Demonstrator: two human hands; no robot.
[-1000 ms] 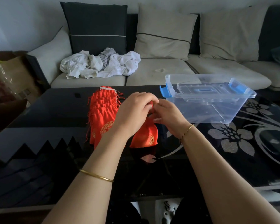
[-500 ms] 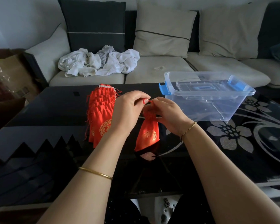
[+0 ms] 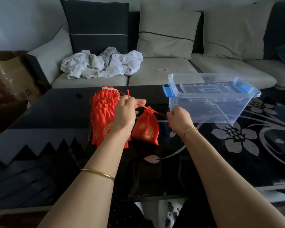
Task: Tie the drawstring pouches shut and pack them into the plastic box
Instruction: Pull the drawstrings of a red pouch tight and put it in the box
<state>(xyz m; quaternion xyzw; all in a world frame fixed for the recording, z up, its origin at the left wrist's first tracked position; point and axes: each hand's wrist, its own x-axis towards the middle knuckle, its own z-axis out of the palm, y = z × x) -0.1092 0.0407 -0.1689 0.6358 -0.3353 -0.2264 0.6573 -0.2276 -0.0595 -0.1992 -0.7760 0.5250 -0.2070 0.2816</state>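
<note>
Pinching the red cord (image 3: 160,113) ends: left hand (image 3: 124,112) and right hand (image 3: 179,119) apart, cord taut sideways. Between them on the black glass tabletop (image 3: 56,112), red satin drawstring pouch (image 3: 145,127), neck away. Clear blue-latched plastic box (image 3: 204,111) nearest right hand.

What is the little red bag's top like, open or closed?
Closed. The pouch has its neck bunched tight, and the left hand and right hand each pull a red cord out sideways from it.

One clear plastic box (image 3: 211,102) with two blue latches (image 3: 168,91); one single red pouch (image 3: 146,127) beside a stack of pouches (image 3: 104,112) too overlapped to count. On the sofa (image 3: 163,74), three cushions (image 3: 95,27) and one heap of white cloth (image 3: 102,65). Two gold bracelets (image 3: 97,174).
</note>
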